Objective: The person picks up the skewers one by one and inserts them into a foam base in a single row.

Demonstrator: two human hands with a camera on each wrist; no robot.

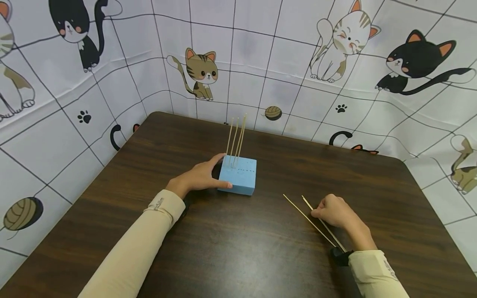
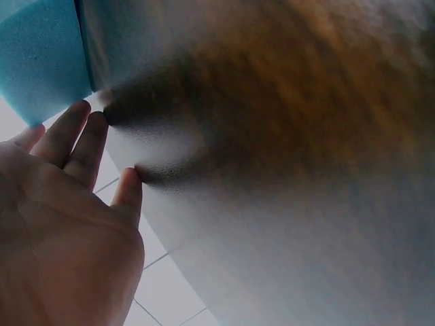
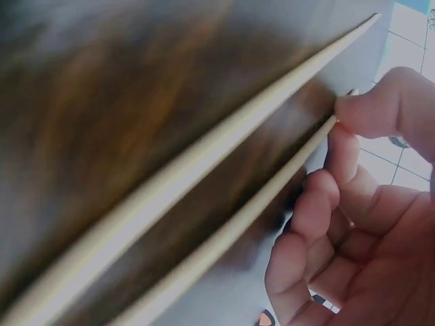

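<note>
A light-blue foam block (image 1: 244,177) with rows of small holes stands on the table, several thin wooden skewers (image 1: 240,142) upright in its back-left part. My left hand (image 1: 199,177) holds the block at its left side, the thumb at the front and the index finger by the back corner. In the left wrist view, other fingers (image 2: 88,149) extend beside the block (image 2: 44,61). To the right, my right hand (image 1: 337,213) pinches one skewer (image 3: 272,183) between thumb and index finger. A second skewer (image 1: 305,216) lies alongside it, left of the hand.
The dark wood-grain table (image 1: 238,236) has its far edge against a white sheet (image 1: 253,58) printed with cats and grid lines. A dark wrist device (image 1: 340,257) sits at the right sleeve, close to the skewers' near ends.
</note>
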